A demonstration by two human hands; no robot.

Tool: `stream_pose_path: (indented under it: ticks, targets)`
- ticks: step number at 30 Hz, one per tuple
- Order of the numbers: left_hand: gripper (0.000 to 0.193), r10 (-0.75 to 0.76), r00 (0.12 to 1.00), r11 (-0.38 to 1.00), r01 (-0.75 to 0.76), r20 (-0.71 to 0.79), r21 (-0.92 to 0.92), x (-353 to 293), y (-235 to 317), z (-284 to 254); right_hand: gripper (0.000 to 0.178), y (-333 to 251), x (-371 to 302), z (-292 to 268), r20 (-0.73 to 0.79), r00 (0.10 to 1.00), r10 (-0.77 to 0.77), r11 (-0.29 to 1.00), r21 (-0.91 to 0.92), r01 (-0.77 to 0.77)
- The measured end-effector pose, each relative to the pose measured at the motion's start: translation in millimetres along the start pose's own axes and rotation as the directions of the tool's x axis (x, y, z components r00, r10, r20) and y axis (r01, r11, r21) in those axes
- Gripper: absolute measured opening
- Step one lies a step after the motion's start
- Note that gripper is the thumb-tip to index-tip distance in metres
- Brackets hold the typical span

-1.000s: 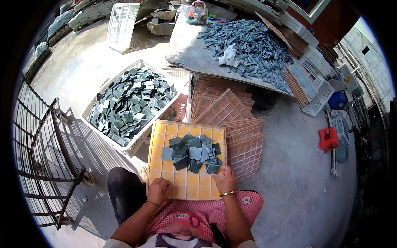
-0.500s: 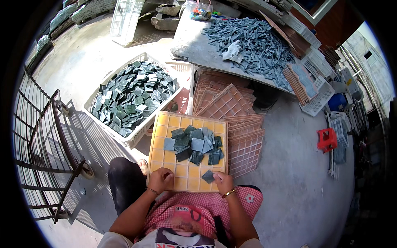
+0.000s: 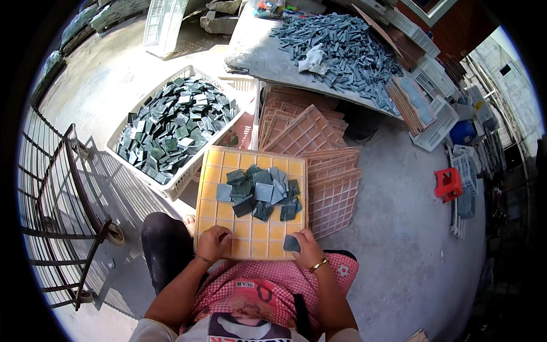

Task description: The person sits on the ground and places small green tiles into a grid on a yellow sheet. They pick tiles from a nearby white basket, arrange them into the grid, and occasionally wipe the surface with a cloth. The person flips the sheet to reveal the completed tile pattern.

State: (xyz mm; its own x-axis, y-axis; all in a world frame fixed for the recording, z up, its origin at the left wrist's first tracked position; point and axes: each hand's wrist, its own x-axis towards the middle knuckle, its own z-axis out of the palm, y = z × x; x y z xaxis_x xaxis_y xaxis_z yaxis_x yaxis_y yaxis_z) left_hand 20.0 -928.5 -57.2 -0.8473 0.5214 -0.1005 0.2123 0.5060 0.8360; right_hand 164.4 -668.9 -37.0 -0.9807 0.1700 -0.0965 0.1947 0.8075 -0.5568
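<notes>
A yellow square board (image 3: 216, 214) with a raised pale grid lies across my lap. Around its middle sits a loose heap of dark green and grey square stone tiles (image 3: 263, 192), some overlapping and tilted. My right hand (image 3: 309, 251) is at the board's lower right corner, its fingers pinching one dark stone tile (image 3: 292, 243) over a corner cell. At the lower left edge my left hand (image 3: 213, 243) rests with its fingers curled in; whatever they may hold is hidden.
A white crate (image 3: 176, 191) full of similar tiles stands at the left, near a wheeled metal rack (image 3: 85, 185). Reddish grid boards (image 3: 336, 199) are stacked beyond the yellow one. A table (image 3: 250, 65) bears many narrow stone strips; a red stool (image 3: 448, 184) stands right.
The tile in my right hand has turned from a diamond position to nearly square with the grid. My left hand stays at the board's edge. The whole view has shifted slightly.
</notes>
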Motion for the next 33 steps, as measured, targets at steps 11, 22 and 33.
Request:
stream_pose_path:
  ticks: [11,22,33]
  targets:
    - [0.009,0.318,0.947,0.945,-0.320,0.037,0.072,13.2,25.9,26.7,0.054,-7.0,-9.4,-3.2,0.184,0.964,0.190,0.980,-0.103,-0.173]
    - [0.040,0.376,0.912,0.657,-0.387,0.164,0.646,63.5,60.1,57.0,0.058,-4.2,71.0,7.9,-0.293,0.954,-0.054,0.982,-0.191,-0.003]
    - [0.034,0.384,0.886,0.753,-0.463,0.260,0.468,74.0,57.8,36.1,0.025,3.6,51.1,0.5,-0.299,0.948,-0.108,0.994,-0.034,0.103]
